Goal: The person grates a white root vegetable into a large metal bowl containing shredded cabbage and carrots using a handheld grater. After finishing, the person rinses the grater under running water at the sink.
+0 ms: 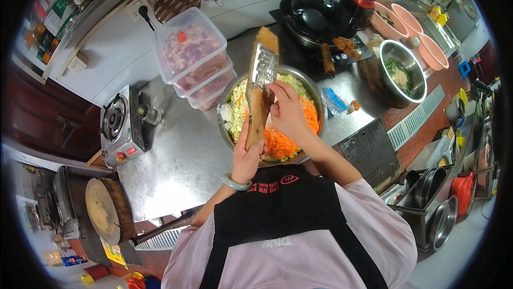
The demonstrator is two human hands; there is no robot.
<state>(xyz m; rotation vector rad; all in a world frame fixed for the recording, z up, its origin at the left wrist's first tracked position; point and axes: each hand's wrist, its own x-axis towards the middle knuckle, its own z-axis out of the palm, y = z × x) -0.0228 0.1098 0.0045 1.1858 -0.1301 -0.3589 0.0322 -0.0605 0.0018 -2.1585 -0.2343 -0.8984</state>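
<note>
My left hand (247,154), a pale bangle at its wrist, is closed around the lower end of a wooden-framed grater (263,62). The grater is tilted over a large steel bowl (324,110). My right hand (287,109) is at the grater's middle, its fingertips against the wood just below the metal grating plate; whether they hold something small is hidden. In the bowl lie shredded carrot (280,144) at the near and right side, chopped pale green vegetable (239,106) at the left and back, and some white shreds (226,115) at the left rim.
Stacked plastic tubs of cut meat (192,46) stand behind left, a portable gas stove (122,124) and glass jar (148,114) at the left. A wok (318,20) sits behind right. A steel bowl with chopped greens (402,74) and a blue-marked plastic bag (334,100) are to the right.
</note>
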